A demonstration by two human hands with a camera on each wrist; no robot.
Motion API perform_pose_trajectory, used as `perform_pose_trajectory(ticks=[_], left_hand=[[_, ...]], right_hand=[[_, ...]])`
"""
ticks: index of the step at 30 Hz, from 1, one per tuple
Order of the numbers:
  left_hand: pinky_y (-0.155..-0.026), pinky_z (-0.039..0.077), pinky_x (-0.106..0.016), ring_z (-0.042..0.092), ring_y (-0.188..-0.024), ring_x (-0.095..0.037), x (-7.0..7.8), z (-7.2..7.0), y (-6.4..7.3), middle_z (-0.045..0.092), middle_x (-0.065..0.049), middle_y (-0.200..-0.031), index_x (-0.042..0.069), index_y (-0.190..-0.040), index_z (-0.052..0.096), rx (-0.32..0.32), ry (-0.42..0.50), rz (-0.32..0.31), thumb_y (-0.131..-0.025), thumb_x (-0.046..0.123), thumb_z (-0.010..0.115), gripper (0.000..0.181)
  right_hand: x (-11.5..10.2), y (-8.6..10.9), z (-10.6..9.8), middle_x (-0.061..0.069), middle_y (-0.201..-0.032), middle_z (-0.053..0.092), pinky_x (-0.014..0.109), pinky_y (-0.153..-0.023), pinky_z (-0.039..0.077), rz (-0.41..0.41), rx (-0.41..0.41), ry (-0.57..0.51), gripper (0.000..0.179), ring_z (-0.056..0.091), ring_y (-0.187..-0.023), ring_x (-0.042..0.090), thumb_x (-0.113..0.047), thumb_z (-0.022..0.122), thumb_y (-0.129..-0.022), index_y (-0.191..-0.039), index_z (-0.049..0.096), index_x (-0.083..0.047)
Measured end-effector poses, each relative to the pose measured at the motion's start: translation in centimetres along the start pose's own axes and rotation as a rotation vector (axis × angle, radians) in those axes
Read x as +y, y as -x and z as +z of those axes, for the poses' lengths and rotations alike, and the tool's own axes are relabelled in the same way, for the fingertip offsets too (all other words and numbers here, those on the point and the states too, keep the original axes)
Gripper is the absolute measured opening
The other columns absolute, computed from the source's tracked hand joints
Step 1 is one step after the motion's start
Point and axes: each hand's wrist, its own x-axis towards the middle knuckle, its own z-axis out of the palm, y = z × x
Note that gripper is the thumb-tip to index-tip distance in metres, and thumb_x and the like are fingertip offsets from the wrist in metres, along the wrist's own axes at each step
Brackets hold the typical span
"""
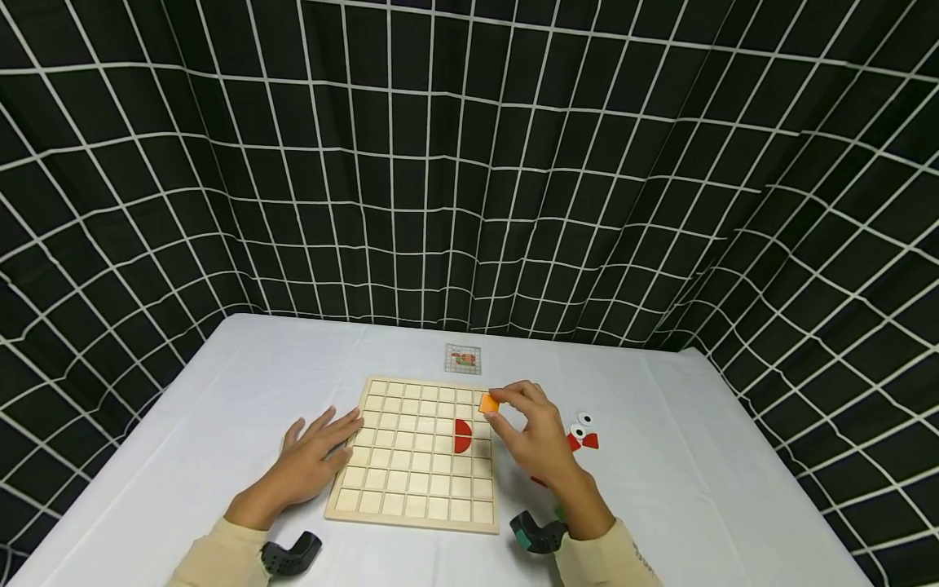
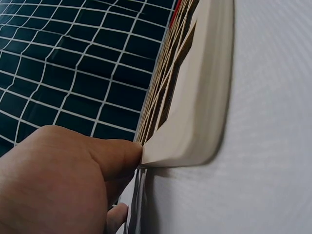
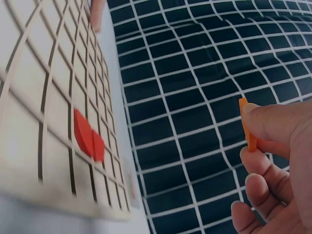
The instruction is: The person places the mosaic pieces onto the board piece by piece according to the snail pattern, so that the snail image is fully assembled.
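A wooden grid board [image 1: 411,515] lies on the white table, with two red quarter-circle tiles [image 1: 463,436] in adjoining cells toward its right side, curved edges facing right. Between thumb and fingertips my right hand [image 1: 539,436] pinches an orange square tile [image 1: 489,403] over the board's upper right corner. The right wrist view shows this orange tile [image 3: 248,126] edge-on, raised above the board. At the board's left edge rests my left hand [image 1: 311,461], fingers spread and extended. In the left wrist view its thumb [image 2: 117,157] touches the board's corner.
Behind the board lies a small picture card [image 1: 463,359] with a gridded design. Right of my right hand are white eye tiles [image 1: 584,418] and red pieces [image 1: 590,441]. More red and green pieces are partly hidden under the right forearm. A black gridded curtain [image 1: 440,163] surrounds the table.
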Motion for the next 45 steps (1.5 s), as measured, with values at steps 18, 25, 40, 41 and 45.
perform_pose_trajectory(ticks=[18,25,40,41,45], left_hand=[[-0.106,-0.003,-0.064,0.023,-0.139,-0.042,0.0,0.1,-0.1,0.041,-0.007,-0.148,0.007,-0.138,0.054,-0.001,0.007,-0.010,-0.097,0.014,0.055,0.042],[-0.106,-0.003,-0.064,0.023,-0.139,-0.042,0.0,0.0,-0.1,0.040,-0.006,-0.149,0.007,-0.139,0.053,0.000,0.001,-0.009,-0.098,0.015,0.055,0.042],[-0.106,-0.003,-0.064,0.023,-0.139,-0.043,0.0,0.2,-0.2,0.041,-0.008,-0.149,0.005,-0.139,0.053,0.014,0.013,0.005,-0.097,0.014,0.056,0.042],[-0.106,-0.003,-0.064,0.023,-0.139,-0.043,0.0,0.2,-0.2,0.040,-0.008,-0.149,0.005,-0.139,0.053,0.013,0.012,0.005,-0.097,0.014,0.055,0.042],[-0.106,-0.003,-0.064,0.023,-0.138,-0.043,-0.1,0.2,-0.2,0.040,-0.008,-0.149,0.005,-0.138,0.053,0.011,0.006,0.005,-0.097,0.014,0.055,0.042]], right_hand=[[0.4,-1.3,5.4,-0.001,-0.100,0.061,0.040,-0.085,0.048,0.121,-0.066,-0.057,0.027,0.054,-0.102,0.018,-0.009,0.075,-0.085,-0.110,0.071,-0.002],[1.7,-0.9,6.6,0.001,-0.100,0.061,0.040,-0.083,0.046,0.098,-0.116,-0.006,0.025,0.052,-0.099,0.019,-0.010,0.073,-0.086,-0.109,0.071,-0.002],[2.4,-0.3,7.7,-0.001,-0.099,0.059,0.040,-0.083,0.040,0.128,-0.248,0.090,0.023,0.049,-0.095,0.019,-0.014,0.073,-0.087,-0.109,0.072,-0.005],[2.3,-0.3,7.7,0.000,-0.100,0.059,0.041,-0.083,0.039,0.124,-0.252,0.089,0.023,0.049,-0.095,0.020,-0.014,0.073,-0.087,-0.109,0.072,-0.005],[2.4,-0.3,7.8,0.002,-0.101,0.059,0.042,-0.084,0.038,0.114,-0.260,0.099,0.024,0.049,-0.095,0.021,-0.013,0.073,-0.087,-0.109,0.072,-0.004]])
